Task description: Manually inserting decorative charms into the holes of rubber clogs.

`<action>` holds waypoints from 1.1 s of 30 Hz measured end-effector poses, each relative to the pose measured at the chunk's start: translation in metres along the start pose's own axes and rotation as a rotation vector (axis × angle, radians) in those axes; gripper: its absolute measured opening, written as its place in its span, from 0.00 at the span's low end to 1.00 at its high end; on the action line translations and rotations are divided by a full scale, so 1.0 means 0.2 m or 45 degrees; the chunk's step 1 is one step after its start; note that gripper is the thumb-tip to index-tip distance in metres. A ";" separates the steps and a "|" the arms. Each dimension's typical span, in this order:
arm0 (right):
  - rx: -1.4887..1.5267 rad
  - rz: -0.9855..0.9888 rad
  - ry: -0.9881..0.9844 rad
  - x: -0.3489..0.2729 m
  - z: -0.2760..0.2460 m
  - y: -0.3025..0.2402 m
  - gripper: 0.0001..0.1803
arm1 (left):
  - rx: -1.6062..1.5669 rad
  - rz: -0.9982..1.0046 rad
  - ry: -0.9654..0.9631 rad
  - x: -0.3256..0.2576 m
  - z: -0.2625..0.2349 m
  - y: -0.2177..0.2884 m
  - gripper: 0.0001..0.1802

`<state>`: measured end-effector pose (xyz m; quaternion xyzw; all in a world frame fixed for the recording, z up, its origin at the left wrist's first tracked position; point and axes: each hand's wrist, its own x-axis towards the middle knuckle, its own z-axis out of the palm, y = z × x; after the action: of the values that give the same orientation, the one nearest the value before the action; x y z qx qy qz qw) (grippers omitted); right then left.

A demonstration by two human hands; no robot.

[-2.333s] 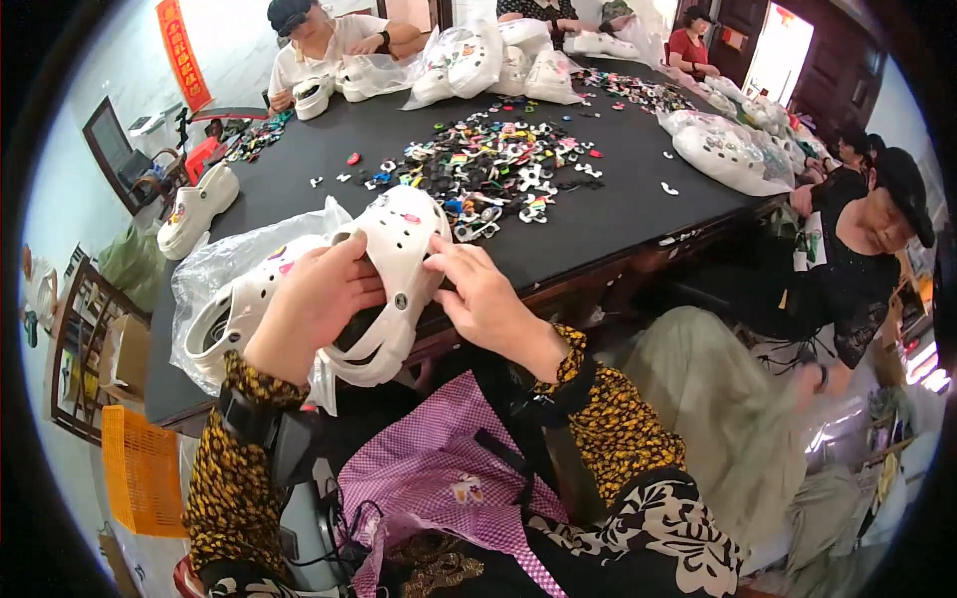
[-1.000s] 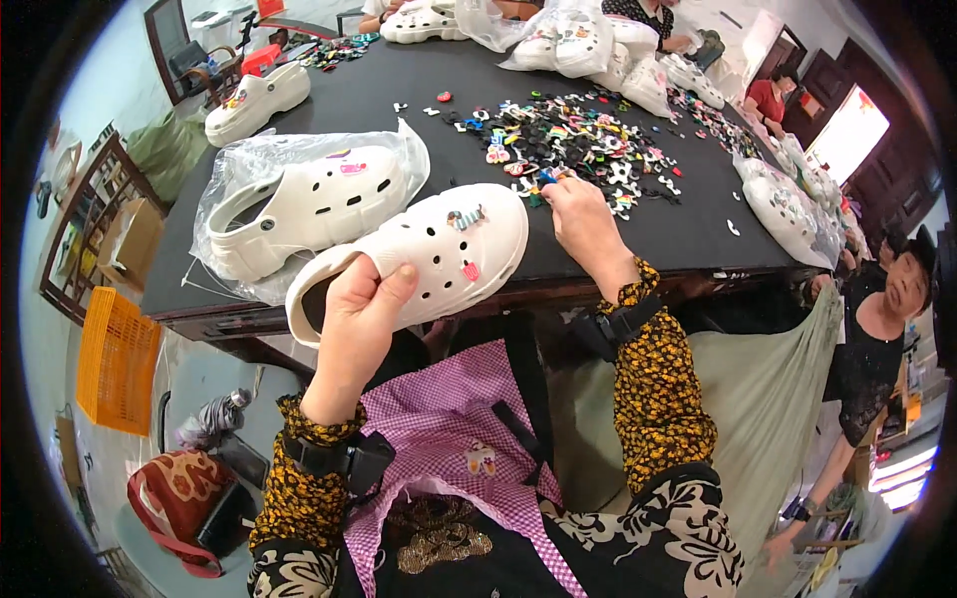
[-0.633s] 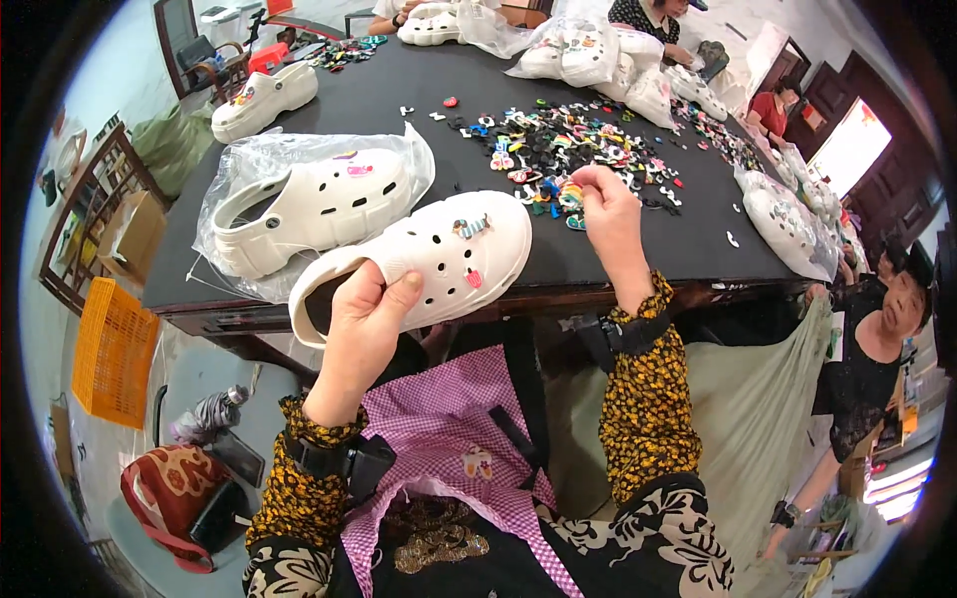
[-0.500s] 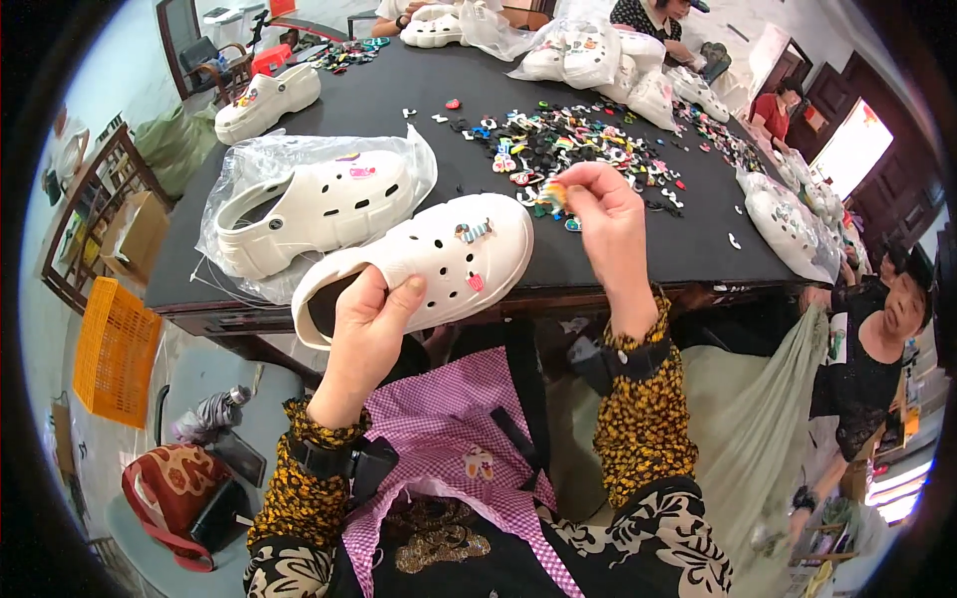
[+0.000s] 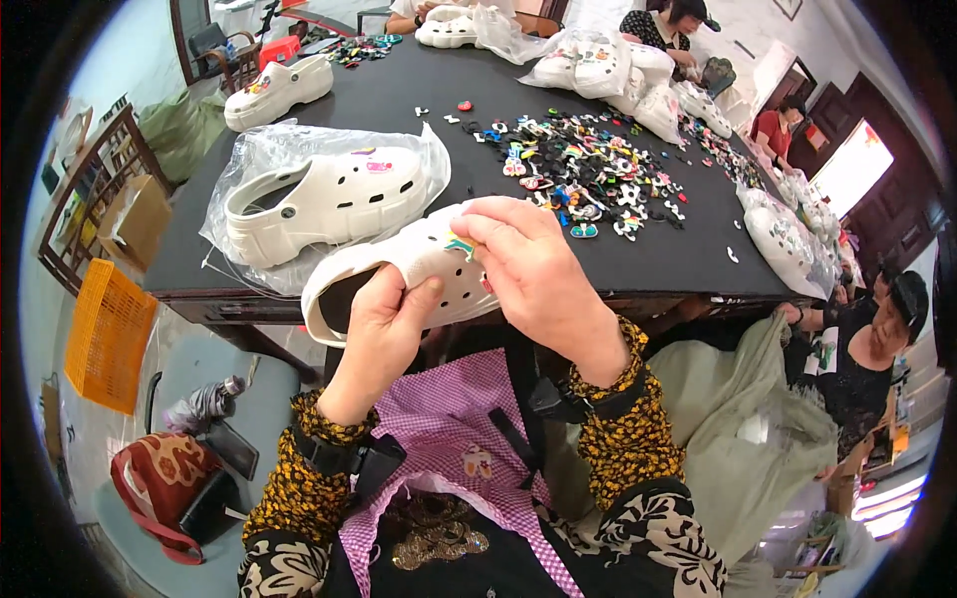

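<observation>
A white clog (image 5: 419, 255) with vent holes is held tilted over the table's near edge. My left hand (image 5: 381, 317) is closed on its side, thumb on the upper and fingers hidden beneath or inside. My right hand (image 5: 538, 284) is closed over the toe, its fingertips at a small yellow and green shoe charm (image 5: 461, 245) against the upper. Those fingers cover most of the toe and its other charms. Just behind lies a second white clog (image 5: 329, 211) on a clear plastic bag (image 5: 431, 169), with charms on its toe.
A heap of colourful shoe charms (image 5: 598, 169) spreads over the black table (image 5: 678, 249). Bagged white clogs (image 5: 788, 234) lie at the right and far side; another clog (image 5: 279, 92) stands far left. Several people sit or stand around. An orange crate (image 5: 110, 334) and a chair with bags flank me.
My right hand has moved left and down from beside the clog, bringing the charm onto its upper. My left hand still grips the clog, and the view has shifted slightly.
</observation>
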<state>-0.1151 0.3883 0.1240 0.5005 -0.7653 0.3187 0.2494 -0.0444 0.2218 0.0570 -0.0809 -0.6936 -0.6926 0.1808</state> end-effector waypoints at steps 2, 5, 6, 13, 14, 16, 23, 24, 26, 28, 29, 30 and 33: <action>0.032 0.009 -0.034 0.00 -0.02 0.01 0.16 | 0.032 0.019 0.035 0.01 0.00 0.00 0.13; 0.132 0.037 -0.052 0.00 -0.02 0.03 0.14 | 0.021 0.088 0.057 0.01 0.00 -0.04 0.12; 0.197 0.055 -0.037 0.00 -0.01 0.04 0.12 | 0.035 0.086 0.067 0.00 0.00 -0.05 0.12; 0.287 0.174 0.206 -0.01 0.04 0.02 0.09 | 0.044 0.082 0.070 -0.01 0.02 -0.03 0.12; 0.287 0.173 0.206 -0.01 0.04 0.03 0.09 | 0.044 0.082 0.070 -0.01 0.01 -0.03 0.12; 0.239 0.167 0.248 -0.02 0.05 0.04 0.09 | 0.065 0.057 0.063 -0.01 0.01 -0.04 0.12; 0.402 0.293 0.230 -0.03 0.05 0.05 0.08 | 0.021 0.113 0.064 -0.01 0.02 -0.04 0.12; 0.409 0.314 0.245 -0.03 0.06 0.04 0.08 | 0.015 0.107 0.065 -0.01 0.02 -0.05 0.13; 0.414 0.338 0.260 -0.04 0.07 0.03 0.08 | 0.008 0.102 0.064 -0.01 0.01 -0.05 0.13; 0.413 0.378 0.306 -0.03 0.08 0.02 0.08 | 0.077 0.080 0.058 -0.01 0.01 -0.03 0.13; 0.414 0.379 0.306 -0.02 0.09 0.01 0.08 | 0.078 0.079 0.057 -0.02 0.01 -0.03 0.13; 0.364 0.277 0.343 0.00 0.10 0.00 0.07 | 0.089 0.100 0.061 -0.02 0.01 -0.04 0.13; 0.255 0.108 0.380 0.03 0.14 -0.02 0.07 | 0.097 0.110 0.069 -0.02 0.02 -0.03 0.13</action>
<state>-0.1149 0.3626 0.1110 0.4373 -0.7048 0.4741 0.2954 -0.0437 0.2258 0.0499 -0.0851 -0.7103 -0.6591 0.2321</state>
